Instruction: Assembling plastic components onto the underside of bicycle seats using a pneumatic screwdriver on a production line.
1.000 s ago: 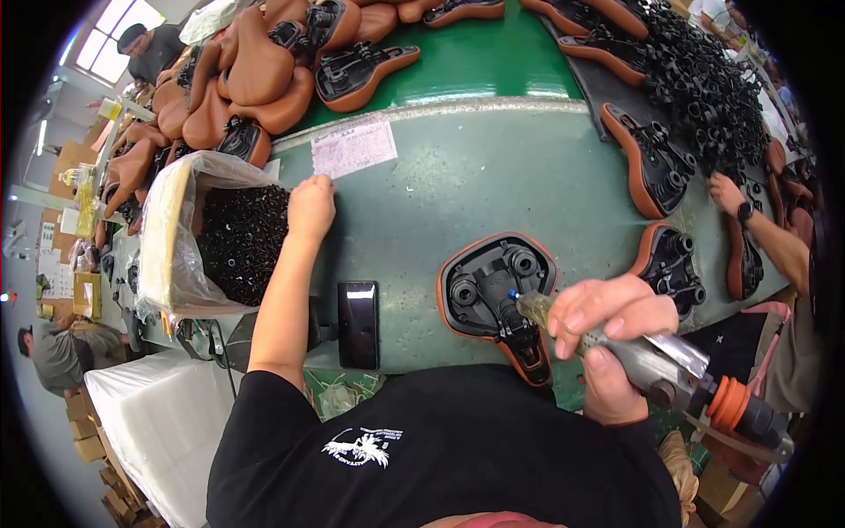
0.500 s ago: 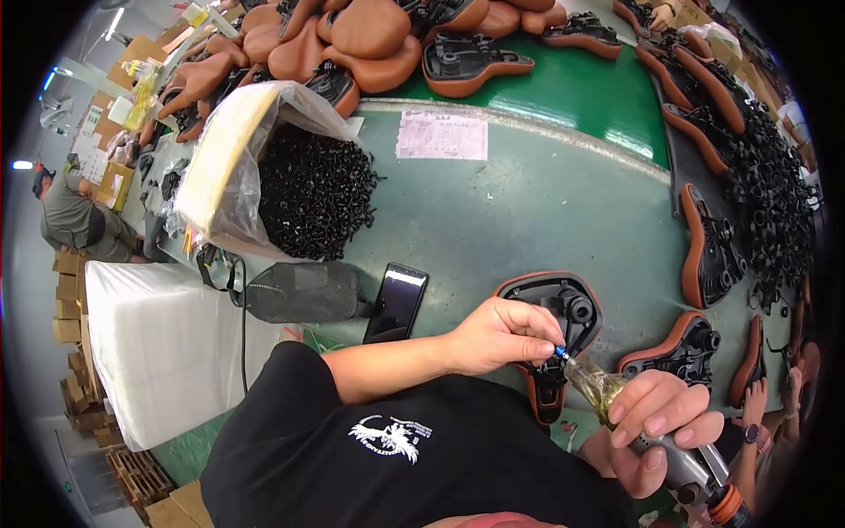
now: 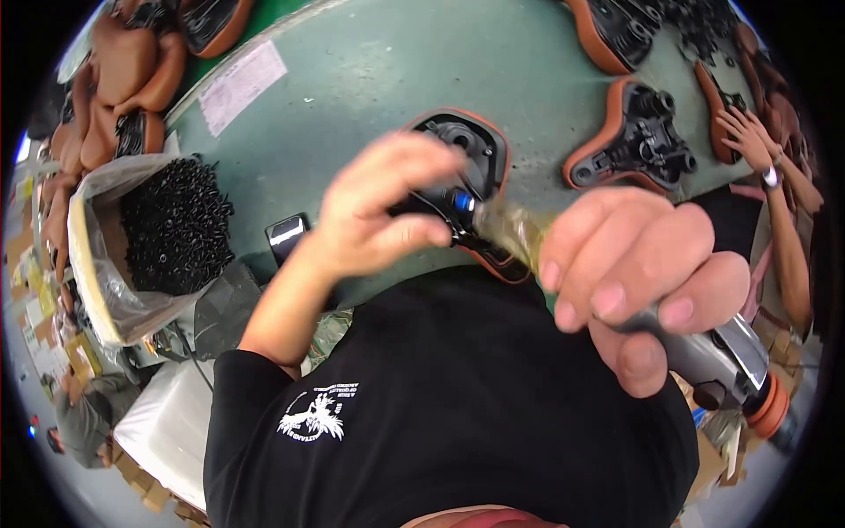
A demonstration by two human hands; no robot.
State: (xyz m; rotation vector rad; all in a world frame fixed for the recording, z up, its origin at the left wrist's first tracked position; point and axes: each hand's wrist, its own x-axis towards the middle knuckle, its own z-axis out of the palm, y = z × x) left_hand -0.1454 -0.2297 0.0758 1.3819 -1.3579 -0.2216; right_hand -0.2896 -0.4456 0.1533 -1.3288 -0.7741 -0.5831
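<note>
Closest to the camera, below the black shirt's (image 3: 458,378) neckline view, the right hand (image 3: 647,273) had its fingers curled round a grey power driver (image 3: 717,352), the thumb underneath and an orange ring near the tool's rear end. The driver's yellowish clear sleeve (image 3: 515,229) pointed leftward, ending in a blue tip (image 3: 464,201) above an upturned saddle (image 3: 493,145); whether tip and saddle touched could not be told. The left hand (image 3: 374,207), blurred, stood just left of that tip, thumb and fingers spread well apart and bent, with nothing visible in their grasp. The saddle lay on the green table (image 3: 378,75), black underside up, brown rim showing, wide end away from the person and narrow nose toward the shirt. A dark phone (image 3: 286,233) lay near the left wrist, and beyond it a plastic-lined box (image 3: 88,268) held many small black screws (image 3: 172,229). Farther off were a pale paper sheet (image 3: 242,86), another upturned saddle to the right (image 3: 607,145), a co-worker's hand (image 3: 746,136), and a heap of brown saddles (image 3: 123,66) at the upper left.
</note>
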